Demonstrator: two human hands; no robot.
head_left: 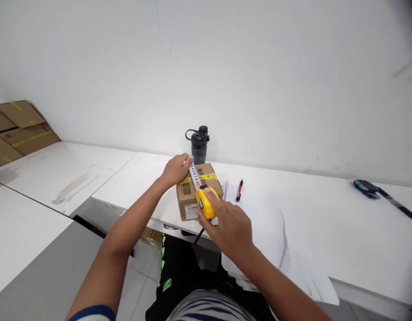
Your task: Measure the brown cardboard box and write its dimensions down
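A yellow tape measure (208,204) is sitting in the right grip (233,223), which is grasping it firmly above the near right part of a cardboard box (188,199). The box is standing on the white table (326,232). From the right grip, the blade (195,175) is running away and slightly to the left over the top of the box, and its long axis is crossing the yellow packing strip (211,176). The left grip (178,168) is resting at the far left of the box top, where the blade is ending. It is curling inward, but I cannot tell if it is pinching the blade or only pressing it. So the right grip is lying nearer to the tape measure's body.

About the edges: the box is standing near the front edge of the table, so the near side is probably offering little support. Behind, a dark bottle (199,149) is standing just beside the box and limiting the room. At the right, papers (266,227) and a red pen (239,191) are lying near. At the left, tabletop is stretching farther, so sideways room is seeming larger there.
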